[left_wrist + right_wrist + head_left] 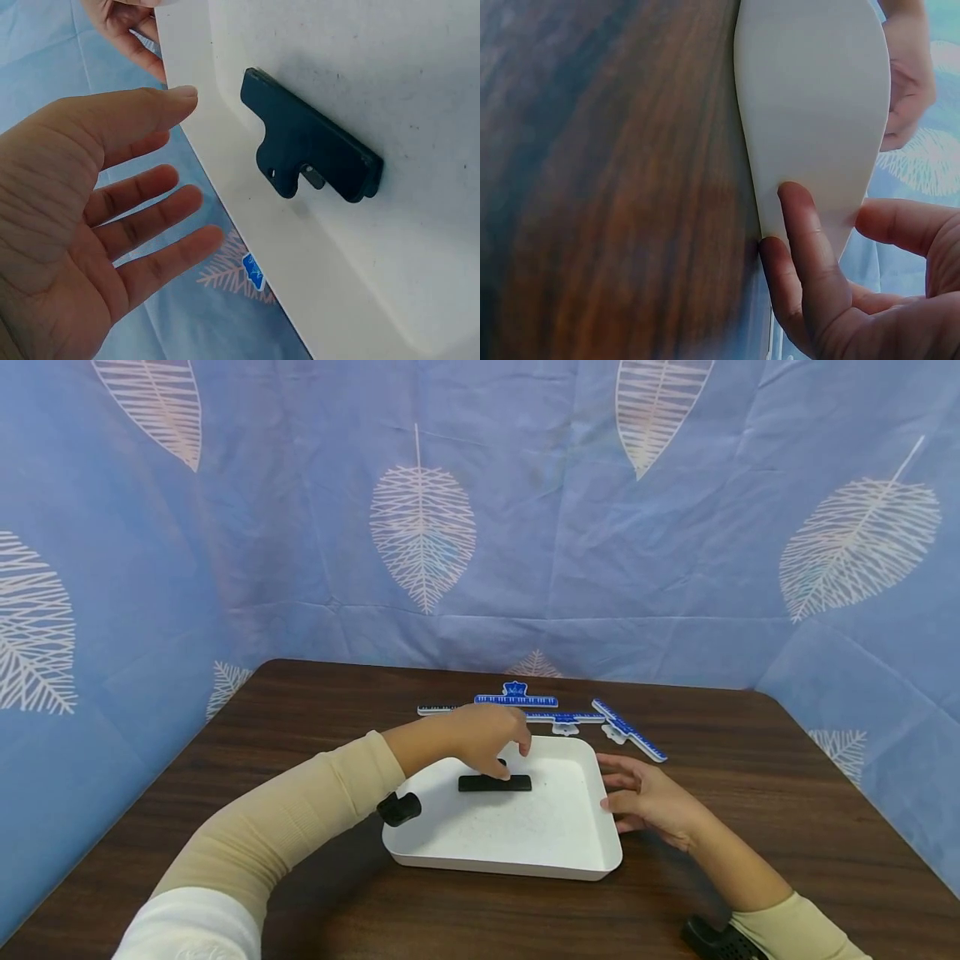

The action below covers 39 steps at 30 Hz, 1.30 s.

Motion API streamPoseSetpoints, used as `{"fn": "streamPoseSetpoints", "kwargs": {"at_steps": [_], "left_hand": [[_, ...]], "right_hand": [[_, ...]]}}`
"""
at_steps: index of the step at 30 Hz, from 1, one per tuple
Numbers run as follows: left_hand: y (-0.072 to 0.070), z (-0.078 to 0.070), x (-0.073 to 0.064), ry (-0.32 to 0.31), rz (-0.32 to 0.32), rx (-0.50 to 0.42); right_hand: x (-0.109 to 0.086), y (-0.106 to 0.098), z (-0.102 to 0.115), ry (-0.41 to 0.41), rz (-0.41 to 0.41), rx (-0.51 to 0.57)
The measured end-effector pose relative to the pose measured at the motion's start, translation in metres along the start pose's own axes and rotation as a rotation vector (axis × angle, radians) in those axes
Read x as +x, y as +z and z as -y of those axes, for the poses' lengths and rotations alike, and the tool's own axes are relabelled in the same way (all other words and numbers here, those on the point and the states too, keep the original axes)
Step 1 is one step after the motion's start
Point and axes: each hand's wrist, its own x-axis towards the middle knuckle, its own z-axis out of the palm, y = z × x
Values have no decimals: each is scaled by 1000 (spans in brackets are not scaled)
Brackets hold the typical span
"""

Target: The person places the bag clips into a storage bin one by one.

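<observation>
A white tray [555,835] lies on the table, and inside it a black clip [494,783] with a wide flat jaw stands near the far wall. Over the tray my left hand [483,735] hovers near the clip; in the left wrist view its fingers are spread and apart from the black clip [307,135]. At the tray's right side is my right hand [648,797]. Its fingertips touch the outer wall of the tray [810,97] and its thumb meets the rim, as the right wrist view shows.
Behind the tray lie several blue and white clips with a piano-key pattern, one [630,731] slanting at the right. The dark wooden table [337,893] ends at a blue leaf-print curtain [525,543]. Black straps [720,939] sit on the wrists.
</observation>
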Motion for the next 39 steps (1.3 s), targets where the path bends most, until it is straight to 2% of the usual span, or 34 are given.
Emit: {"fn": "streamPoseSetpoints", "kwargs": {"at_steps": [3,11,17,31,39], "left_hand": [[-1,1,-2,-5,-20,19],[-4,4,-7,-32,-58,-8],[-6,8,-13,-8,-102,5],[-8,22,-19,-8,-157,29],[-10,33,-21,-51,-189,34]], "right_hand": [[0,0,-1,5,-2,-6],[0,0,-3,-5,7,-8],[0,-1,-3,0,-1,-14],[-1,1,-2,-8,-6,-14],[0,0,-1,-11,-7,-18]]}}
